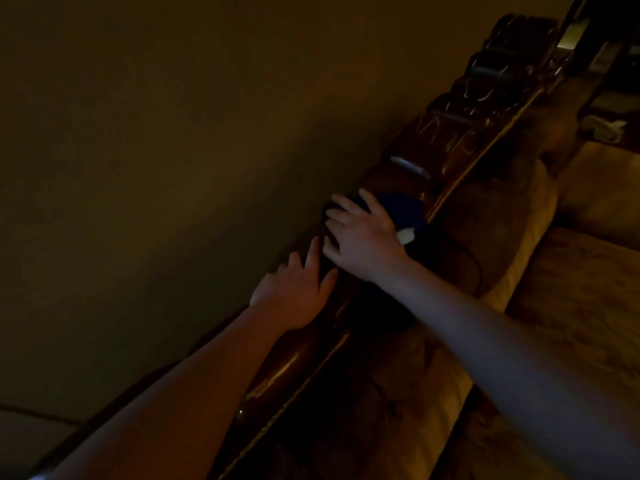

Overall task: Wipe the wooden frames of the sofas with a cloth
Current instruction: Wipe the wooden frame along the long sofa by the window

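Observation:
A dark carved wooden frame (460, 133) runs along the top of the sofa back, from lower left to upper right, close to the wall. My right hand (363, 233) lies flat with spread fingers on a dark blue cloth (403, 207) and presses it onto the top rail. A small white tag of the cloth (406, 234) sticks out beside the wrist. My left hand (294, 289) rests flat on the rail just below, fingers straight, almost touching the right hand.
A plain wall (156, 150) stands right behind the sofa at the left. Tan sofa cushions (571, 289) lie to the right below the rail. Shelves with small items (602, 57) show dimly at the upper right. The room is dim.

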Tool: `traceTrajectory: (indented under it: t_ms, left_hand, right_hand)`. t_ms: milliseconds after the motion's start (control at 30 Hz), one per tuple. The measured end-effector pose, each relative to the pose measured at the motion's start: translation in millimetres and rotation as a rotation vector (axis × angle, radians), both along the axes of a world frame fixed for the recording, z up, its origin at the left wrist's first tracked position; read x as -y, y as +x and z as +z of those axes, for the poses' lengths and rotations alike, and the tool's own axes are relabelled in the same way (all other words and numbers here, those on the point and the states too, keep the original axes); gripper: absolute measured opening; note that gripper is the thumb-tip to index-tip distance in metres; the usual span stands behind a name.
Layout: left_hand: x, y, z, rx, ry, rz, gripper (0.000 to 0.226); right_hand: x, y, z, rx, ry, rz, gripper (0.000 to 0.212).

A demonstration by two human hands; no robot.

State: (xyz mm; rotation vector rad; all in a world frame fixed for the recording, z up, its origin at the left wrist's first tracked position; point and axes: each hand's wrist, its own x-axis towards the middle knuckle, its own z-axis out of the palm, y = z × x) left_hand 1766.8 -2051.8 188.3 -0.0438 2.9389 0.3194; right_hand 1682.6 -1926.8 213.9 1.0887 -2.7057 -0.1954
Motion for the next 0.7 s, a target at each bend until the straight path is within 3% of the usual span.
traceTrajectory:
  t_ms: [100,300,400,567,700]
  left_hand:
    - [2,-2,-1,-0.001,0.019,-0.009,0.068]
    - [5,-3,2,0.030,0.059,-0.039,0.070]
    - [4,-2,0,0.029,0.055,-0.030,0.069]
    - [4,-1,1,0.025,0.048,-0.031,0.069]
    - [6,-2,1,0.033,0.064,-0.061,0.070]
  right_hand:
    - [-5,-40,24,-0.065,0.075,-0.033,0.047]
    - [-13,-119,76,-0.037,0.052,-0.425,0.058]
    - [19,-91,57,0.047,0.130,-0.356,0.057]
    - [33,-47,29,0.062,0.336,0.013,0.054]
    - [13,-103,62,0.089,0.256,-0.255,0.057]
